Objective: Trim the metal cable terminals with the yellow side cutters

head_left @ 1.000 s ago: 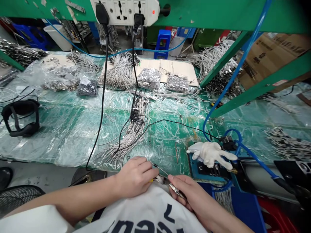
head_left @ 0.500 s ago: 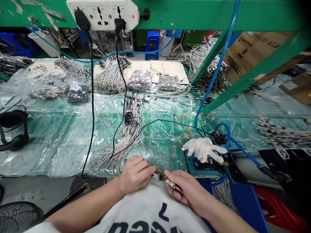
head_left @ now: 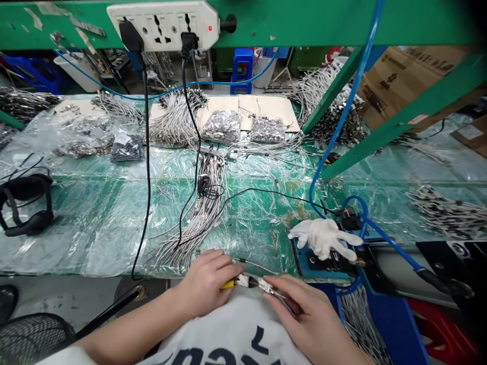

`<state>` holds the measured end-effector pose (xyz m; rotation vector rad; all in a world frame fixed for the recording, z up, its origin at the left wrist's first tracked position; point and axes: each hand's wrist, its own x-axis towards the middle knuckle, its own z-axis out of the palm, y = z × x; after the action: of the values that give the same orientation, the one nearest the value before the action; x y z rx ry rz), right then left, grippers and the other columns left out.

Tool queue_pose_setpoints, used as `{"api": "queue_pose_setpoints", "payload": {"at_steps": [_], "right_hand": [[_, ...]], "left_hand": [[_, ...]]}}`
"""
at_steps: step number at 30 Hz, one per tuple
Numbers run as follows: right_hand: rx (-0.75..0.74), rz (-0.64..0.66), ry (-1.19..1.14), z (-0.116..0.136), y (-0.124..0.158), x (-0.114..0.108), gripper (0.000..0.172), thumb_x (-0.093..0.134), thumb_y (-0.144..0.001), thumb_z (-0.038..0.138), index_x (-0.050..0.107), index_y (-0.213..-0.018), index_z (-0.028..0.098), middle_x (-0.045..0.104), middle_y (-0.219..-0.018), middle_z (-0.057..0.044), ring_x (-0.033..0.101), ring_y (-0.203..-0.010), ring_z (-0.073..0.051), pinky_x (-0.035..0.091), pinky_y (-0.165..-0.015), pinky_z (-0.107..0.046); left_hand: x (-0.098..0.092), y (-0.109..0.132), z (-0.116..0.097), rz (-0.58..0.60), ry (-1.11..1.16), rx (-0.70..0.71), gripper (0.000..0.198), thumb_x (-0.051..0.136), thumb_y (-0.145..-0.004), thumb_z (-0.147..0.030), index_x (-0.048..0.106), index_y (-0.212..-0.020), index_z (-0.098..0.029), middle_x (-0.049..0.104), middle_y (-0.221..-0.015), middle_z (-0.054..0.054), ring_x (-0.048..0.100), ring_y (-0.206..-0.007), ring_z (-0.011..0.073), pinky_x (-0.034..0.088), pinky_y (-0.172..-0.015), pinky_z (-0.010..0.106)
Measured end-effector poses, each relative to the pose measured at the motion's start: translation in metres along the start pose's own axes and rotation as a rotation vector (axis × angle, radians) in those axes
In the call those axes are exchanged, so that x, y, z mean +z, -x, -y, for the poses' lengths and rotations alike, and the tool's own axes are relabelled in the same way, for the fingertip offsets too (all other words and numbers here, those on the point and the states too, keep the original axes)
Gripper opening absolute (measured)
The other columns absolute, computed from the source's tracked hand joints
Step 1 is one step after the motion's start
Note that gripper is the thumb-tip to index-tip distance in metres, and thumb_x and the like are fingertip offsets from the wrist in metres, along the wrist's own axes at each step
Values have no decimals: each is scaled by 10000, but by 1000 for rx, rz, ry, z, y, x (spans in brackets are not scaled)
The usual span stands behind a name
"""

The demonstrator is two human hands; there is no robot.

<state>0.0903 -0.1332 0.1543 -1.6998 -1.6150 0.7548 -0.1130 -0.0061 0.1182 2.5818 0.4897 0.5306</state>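
Observation:
Low in front of my body, my left hand (head_left: 207, 281) is closed around a yellow-handled tool (head_left: 227, 285) that looks like pliers. White wrapping covers its neck, and its dark tip points right. Opposite it, my right hand (head_left: 300, 306) pinches a small silvery metal piece (head_left: 265, 286) between thumb and fingers. The tool's tip reaches close to this piece; whether they touch I cannot tell. A thin grey cable (head_left: 256, 264) with a black band runs just above both hands. The right palm hides part of what it holds.
A bundle of grey cables (head_left: 200, 218) lies ahead on the plastic-covered bench (head_left: 102, 218). To the right, a white glove (head_left: 323, 238) rests on a blue device. Black cords hang from a power strip (head_left: 163, 25). Bags of metal parts (head_left: 222, 125) stand farther back.
My right hand has turned and opened its grip somewhat, with the silvery piece now at its fingertips. More of the yellow handle and white wrapping shows at my left hand. The view has shifted slightly.

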Motion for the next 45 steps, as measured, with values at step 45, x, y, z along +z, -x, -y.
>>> {"api": "queue_pose_setpoints", "payload": {"at_steps": [45], "right_hand": [[-201,243,408,-3,0,-22,349,455,-984,281,509,-1317,193,712,-1140,-86,709,-984,-205,605,-749,-298]], "left_hand": [[-2,0,8,-14,-121,167,193,491,-887,-130,649,-990,-170,560,-675,20,482,-643,184,369,-585,324]]}}
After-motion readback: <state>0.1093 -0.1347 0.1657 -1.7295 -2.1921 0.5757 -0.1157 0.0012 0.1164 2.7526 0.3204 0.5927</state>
